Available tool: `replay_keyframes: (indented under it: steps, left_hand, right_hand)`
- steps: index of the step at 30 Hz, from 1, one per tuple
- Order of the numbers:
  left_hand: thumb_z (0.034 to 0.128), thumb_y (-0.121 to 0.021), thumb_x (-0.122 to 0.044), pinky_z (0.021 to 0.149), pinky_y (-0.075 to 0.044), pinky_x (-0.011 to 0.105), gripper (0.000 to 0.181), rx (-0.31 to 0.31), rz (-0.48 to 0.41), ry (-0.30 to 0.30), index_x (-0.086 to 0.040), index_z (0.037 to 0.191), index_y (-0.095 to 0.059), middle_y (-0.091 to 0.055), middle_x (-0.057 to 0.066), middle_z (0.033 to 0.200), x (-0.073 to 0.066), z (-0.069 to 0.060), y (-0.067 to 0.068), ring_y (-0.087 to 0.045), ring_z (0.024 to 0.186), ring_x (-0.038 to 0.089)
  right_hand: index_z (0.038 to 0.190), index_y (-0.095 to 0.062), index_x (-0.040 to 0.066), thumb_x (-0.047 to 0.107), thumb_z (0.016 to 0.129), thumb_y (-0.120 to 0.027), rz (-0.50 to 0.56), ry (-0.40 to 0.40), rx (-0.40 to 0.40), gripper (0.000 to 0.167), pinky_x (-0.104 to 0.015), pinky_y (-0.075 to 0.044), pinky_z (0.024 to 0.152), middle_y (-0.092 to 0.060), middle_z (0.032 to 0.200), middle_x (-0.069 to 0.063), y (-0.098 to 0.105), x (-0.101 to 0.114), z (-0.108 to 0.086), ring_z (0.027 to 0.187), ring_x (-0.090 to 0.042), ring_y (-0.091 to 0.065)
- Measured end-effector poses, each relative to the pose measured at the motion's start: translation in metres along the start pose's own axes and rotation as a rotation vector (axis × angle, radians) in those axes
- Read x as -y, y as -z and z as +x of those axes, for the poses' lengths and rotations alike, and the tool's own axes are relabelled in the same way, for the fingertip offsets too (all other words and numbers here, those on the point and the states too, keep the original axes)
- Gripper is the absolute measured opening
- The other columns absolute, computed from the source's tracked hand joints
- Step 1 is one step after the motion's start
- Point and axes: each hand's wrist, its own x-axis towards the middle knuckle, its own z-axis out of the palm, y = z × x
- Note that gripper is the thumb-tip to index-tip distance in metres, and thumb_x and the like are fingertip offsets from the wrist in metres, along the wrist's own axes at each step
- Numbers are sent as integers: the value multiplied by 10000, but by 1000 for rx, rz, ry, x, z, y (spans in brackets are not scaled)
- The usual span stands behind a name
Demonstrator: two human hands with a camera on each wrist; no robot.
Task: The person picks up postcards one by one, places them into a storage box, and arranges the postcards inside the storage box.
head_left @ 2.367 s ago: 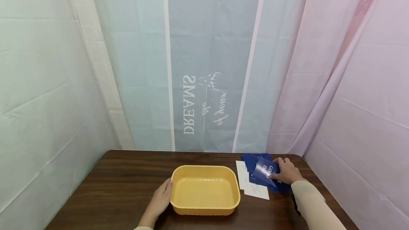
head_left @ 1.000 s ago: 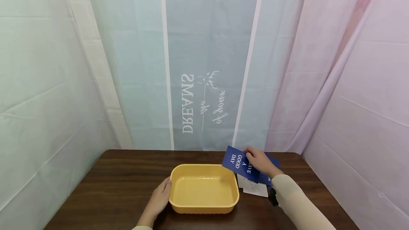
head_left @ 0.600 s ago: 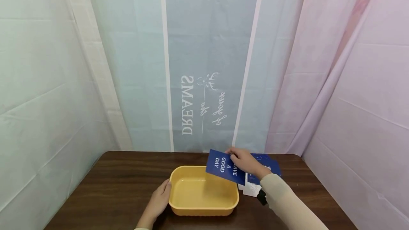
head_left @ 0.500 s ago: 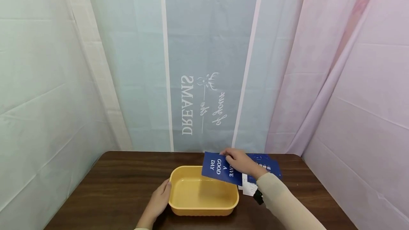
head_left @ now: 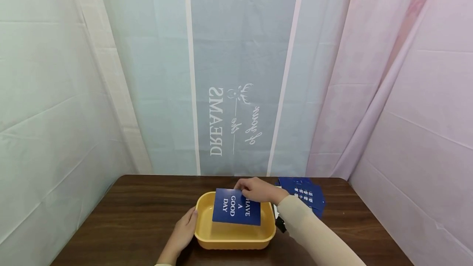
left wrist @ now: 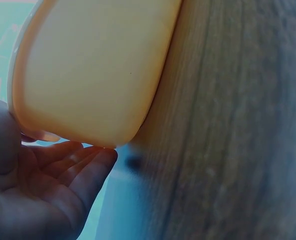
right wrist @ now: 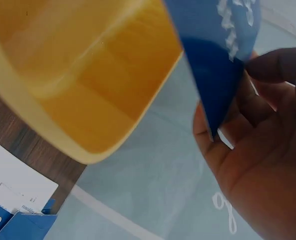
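Note:
In the head view a yellow basin [head_left: 236, 244] stands on the table. The left hand [head_left: 183, 231] holds its left end, and the left wrist view shows those fingers [left wrist: 95, 165] against the basin's outer wall [left wrist: 98, 75]. Over the basin's opening, the right hand [head_left: 260, 190] pinches a blue card [head_left: 236, 212] with white lettering, "HAVE A GOOD DAY", by its far right edge. Thumb and fingers grip the card [right wrist: 207, 65] near one corner in the right wrist view, with the basin's rim [right wrist: 88, 155] beside it.
Several blue cards [head_left: 304, 194] lie overlapping on the table to the basin's right, with white ones [right wrist: 18, 175] among them in the right wrist view. Dark wooden table [head_left: 148, 216] extends left of the basin. A printed curtain [head_left: 240, 52] hangs behind the table.
The right hand has taken a blue card from the pile and carried it left over the basin, uncovering more of the pile. The left hand has stayed at the basin's left end.

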Motion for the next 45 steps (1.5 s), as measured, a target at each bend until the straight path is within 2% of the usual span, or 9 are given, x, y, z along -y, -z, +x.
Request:
replay_keyframes:
  steps: [7, 11, 16, 19, 24, 27, 32, 39, 45]
  left_hand:
    - [1108, -346, -361, 1072, -352, 634, 551, 1, 4, 5, 55, 1446, -472, -503, 276, 1428, -3, 1, 1, -438, 1336, 461]
    - [1107, -343, -369, 1062, -365, 634, 559, 7, 5, 11, 55, 1449, -468, -506, 274, 1425, -2, 2, 2, -447, 1329, 457]
    - [1109, -347, -347, 1053, -380, 629, 545, 13, 1, 16, 64, 1447, -465, -508, 281, 1419, -1, 2, 1, -460, 1317, 458]
    - [1110, -349, -341, 1054, -380, 627, 539, 9, -2, 14, 64, 1446, -466, -511, 281, 1416, 0, 1, 1, -463, 1314, 458]
    - [1109, -345, -359, 1055, -376, 629, 551, 10, -4, 13, 58, 1447, -467, -510, 279, 1418, 1, 1, 1, -458, 1318, 459]
    - [1108, -349, -357, 1057, -374, 628, 549, 9, -3, 3, 60, 1444, -470, -513, 280, 1414, 1, 1, 0, -462, 1316, 458]
    - [1107, -357, -344, 1060, -373, 625, 538, 0, 0, -7, 65, 1436, -477, -521, 283, 1404, 1, 1, 0, -471, 1308, 455]
    - [1107, -354, -355, 1060, -373, 626, 550, 3, 3, -3, 70, 1435, -476, -520, 284, 1405, 1, 1, 0, -471, 1309, 454]
    - [1109, -351, -338, 1063, -367, 629, 545, 7, -1, -2, 82, 1438, -464, -506, 293, 1414, 1, 2, 0, -456, 1318, 464]
  right_hand:
    - [1117, -697, 195, 96, 1002, -539, -91, -48, 80, 219, -247, -492, 731, -639, 947, 112, -7, 5, 10, 782, -69, -571]
    - [1112, -696, 191, 101, 989, -557, -111, -63, 106, 206, -244, -479, 698, -608, 864, 98, -13, 4, 15, 747, -71, -559]
    - [1061, -691, 226, 115, 960, -600, -167, -125, 153, 176, -260, -485, 704, -584, 857, 101, -22, 7, 19, 764, -80, -546]
    - [1052, -693, 247, 119, 933, -640, -236, -178, 177, 184, -278, -495, 721, -598, 900, 115, -30, 10, 22, 781, -86, -545]
    - [1052, -701, 237, 133, 864, -770, -412, -239, 196, 225, -290, -552, 739, -643, 924, 104, -43, 17, 25, 749, -84, -559]
    - [1017, -698, 216, 144, 801, -845, -508, -231, 185, 271, -269, -555, 715, -645, 886, 100, -49, 20, 26, 719, -74, -553]
    - [960, -684, 203, 191, 739, -914, -603, -187, 177, 319, -235, -529, 700, -618, 825, 113, -57, 21, 30, 700, -64, -531]
    - [932, -680, 232, 273, 735, -922, -663, -216, 199, 315, -244, -535, 714, -616, 825, 123, -65, 20, 33, 693, -69, -525]
    - [911, -678, 233, 288, 731, -924, -725, -188, 188, 310, -241, -537, 704, -616, 823, 119, -68, 18, 33, 697, -57, -521]
